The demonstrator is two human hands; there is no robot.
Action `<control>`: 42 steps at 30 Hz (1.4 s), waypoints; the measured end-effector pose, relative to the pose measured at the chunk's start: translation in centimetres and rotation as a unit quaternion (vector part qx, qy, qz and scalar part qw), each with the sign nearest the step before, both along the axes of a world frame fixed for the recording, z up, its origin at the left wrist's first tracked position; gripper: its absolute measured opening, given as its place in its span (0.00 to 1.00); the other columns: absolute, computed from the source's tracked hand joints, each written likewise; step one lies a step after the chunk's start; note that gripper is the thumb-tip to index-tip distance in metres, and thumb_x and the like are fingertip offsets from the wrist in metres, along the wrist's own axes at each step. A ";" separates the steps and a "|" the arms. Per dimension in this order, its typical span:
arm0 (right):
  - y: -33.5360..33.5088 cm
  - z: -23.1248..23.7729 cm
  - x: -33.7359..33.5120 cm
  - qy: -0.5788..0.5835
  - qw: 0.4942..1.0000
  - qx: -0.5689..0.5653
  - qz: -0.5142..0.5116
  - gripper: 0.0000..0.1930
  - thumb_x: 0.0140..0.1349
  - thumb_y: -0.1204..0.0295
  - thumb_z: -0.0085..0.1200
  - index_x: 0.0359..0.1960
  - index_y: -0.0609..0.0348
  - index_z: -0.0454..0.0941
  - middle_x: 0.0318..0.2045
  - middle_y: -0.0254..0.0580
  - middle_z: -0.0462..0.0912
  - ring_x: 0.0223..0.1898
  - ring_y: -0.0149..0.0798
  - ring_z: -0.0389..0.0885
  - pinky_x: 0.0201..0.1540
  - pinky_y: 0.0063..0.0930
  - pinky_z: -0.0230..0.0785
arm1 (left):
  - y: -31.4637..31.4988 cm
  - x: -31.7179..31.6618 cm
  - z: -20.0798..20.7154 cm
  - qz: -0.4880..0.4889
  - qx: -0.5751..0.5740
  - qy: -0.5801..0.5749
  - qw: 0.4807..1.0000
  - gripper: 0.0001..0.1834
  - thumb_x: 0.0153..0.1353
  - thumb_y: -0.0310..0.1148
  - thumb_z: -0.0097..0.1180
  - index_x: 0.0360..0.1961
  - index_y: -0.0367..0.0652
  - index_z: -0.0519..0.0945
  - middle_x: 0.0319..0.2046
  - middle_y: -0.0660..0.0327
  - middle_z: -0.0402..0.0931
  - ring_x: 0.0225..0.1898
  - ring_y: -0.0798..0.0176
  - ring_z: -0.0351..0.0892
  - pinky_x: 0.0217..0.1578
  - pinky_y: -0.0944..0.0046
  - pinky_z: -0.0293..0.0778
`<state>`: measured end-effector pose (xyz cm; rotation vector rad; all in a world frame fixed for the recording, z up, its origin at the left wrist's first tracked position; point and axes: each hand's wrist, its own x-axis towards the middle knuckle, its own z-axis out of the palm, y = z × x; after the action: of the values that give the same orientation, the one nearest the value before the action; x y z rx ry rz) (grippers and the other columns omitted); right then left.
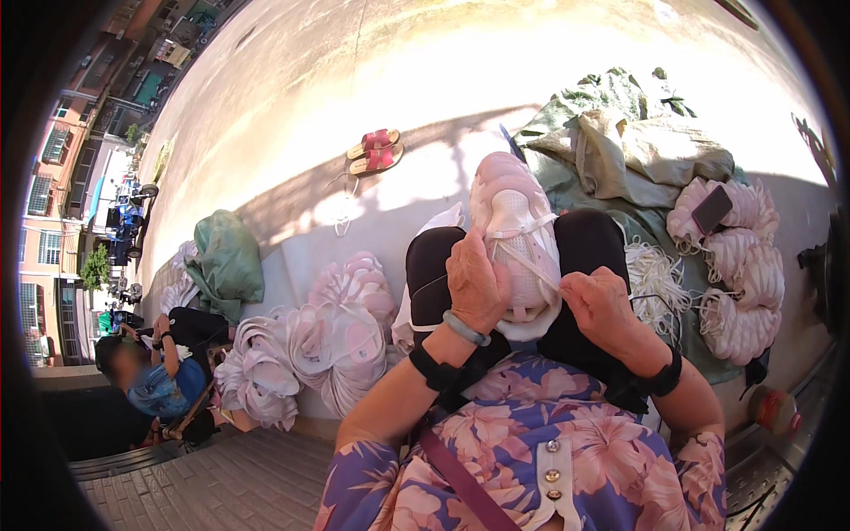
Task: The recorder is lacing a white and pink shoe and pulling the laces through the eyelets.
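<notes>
A pale pink and white sneaker (524, 209) rests on my lap between my knees, its toe pointing away from me. White shoelace (534, 265) crosses its tongue and runs toward my right hand. My left hand (478, 281) is closed against the sneaker's left side, fingers together near the lacing; its fingertips are partly hidden. On the other side, my right hand (604, 308) pinches the shoelace between thumb and forefinger, close to the shoe's opening.
Piled pink and white sneakers (341, 332) lie to my left. Loose white laces (653, 288) and bundled sneakers (744, 283), with a phone (712, 210) on top, are at right. Green sacking (611, 102) and red sandals (376, 152) lie ahead. Another person (168, 376) sits at far left.
</notes>
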<state>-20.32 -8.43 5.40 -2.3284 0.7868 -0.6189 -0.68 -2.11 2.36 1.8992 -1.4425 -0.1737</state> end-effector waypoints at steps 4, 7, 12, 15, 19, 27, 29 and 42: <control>0.3 0.2 -1.0 0.004 0.998 0.057 0.005 0.04 0.57 0.71 0.53 0.28 0.57 0.73 0.15 0.42 0.74 0.22 0.50 0.73 0.28 0.40 0.62 | 0.0 0.1 0.0 -0.004 -0.004 -0.020 1.000 0.22 0.49 0.24 0.44 0.49 0.33 0.66 0.40 0.45 0.71 0.42 0.42 0.69 0.45 0.51 0.64; -0.3 0.5 -0.6 0.015 0.991 0.135 0.003 0.11 0.56 0.67 0.55 0.36 0.58 0.72 0.17 0.43 0.75 0.25 0.50 0.75 0.29 0.41 0.64 | 0.1 0.0 0.0 0.001 -0.006 -0.010 1.000 0.22 0.49 0.24 0.44 0.49 0.33 0.66 0.40 0.45 0.71 0.42 0.42 0.69 0.46 0.51 0.64; -1.3 1.7 2.1 0.006 0.989 0.143 -0.022 0.36 0.47 0.55 0.61 0.55 0.63 0.63 0.31 0.50 0.78 0.33 0.50 0.79 0.33 0.40 0.69 | 0.3 0.0 0.8 -0.011 -0.007 0.067 0.998 0.22 0.49 0.25 0.46 0.48 0.34 0.66 0.40 0.46 0.71 0.44 0.44 0.70 0.48 0.54 0.65; -1.5 1.6 3.6 0.074 0.996 0.042 -0.026 0.43 0.44 0.56 0.62 0.59 0.68 0.58 0.42 0.55 0.74 0.39 0.53 0.79 0.38 0.42 0.72 | 0.0 0.2 1.7 -0.011 -0.034 0.032 0.999 0.27 0.47 0.26 0.49 0.52 0.33 0.65 0.44 0.46 0.71 0.47 0.43 0.68 0.50 0.50 0.62; -1.9 1.3 4.1 0.107 0.993 0.045 -0.033 0.43 0.45 0.57 0.61 0.59 0.70 0.57 0.41 0.55 0.74 0.39 0.54 0.79 0.39 0.42 0.72 | -2.2 -0.5 2.0 -0.032 -0.075 -0.017 0.996 0.30 0.45 0.27 0.51 0.54 0.33 0.64 0.48 0.44 0.69 0.51 0.41 0.66 0.53 0.49 0.59; -2.1 0.6 4.0 0.073 0.995 0.057 -0.048 0.25 0.45 0.72 0.50 0.47 0.71 0.64 0.39 0.61 0.73 0.37 0.59 0.76 0.40 0.47 0.70 | -3.3 -1.6 1.0 -0.034 -0.021 -0.020 0.999 0.35 0.45 0.29 0.55 0.57 0.35 0.59 0.53 0.43 0.65 0.53 0.41 0.64 0.54 0.48 0.59; -2.0 0.7 4.1 0.076 0.995 0.048 -0.050 0.23 0.45 0.73 0.49 0.44 0.70 0.64 0.38 0.61 0.73 0.37 0.59 0.76 0.39 0.47 0.70 | -3.5 -1.9 0.9 -0.032 -0.013 -0.010 0.999 0.34 0.45 0.29 0.55 0.56 0.35 0.60 0.54 0.44 0.65 0.53 0.41 0.64 0.54 0.48 0.59; -4.0 1.7 4.6 0.137 0.990 0.024 0.018 0.09 0.49 0.77 0.45 0.33 0.69 0.72 0.33 0.62 0.75 0.35 0.59 0.78 0.40 0.45 0.71 | -3.9 -0.6 1.3 -0.062 -0.095 -0.138 0.984 0.25 0.43 0.30 0.61 0.44 0.39 0.69 0.51 0.48 0.68 0.50 0.45 0.68 0.48 0.50 0.62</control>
<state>-15.69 -12.46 7.12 -2.4083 0.8690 -0.2627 -1.27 -5.99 3.67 1.7276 -1.6971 0.1722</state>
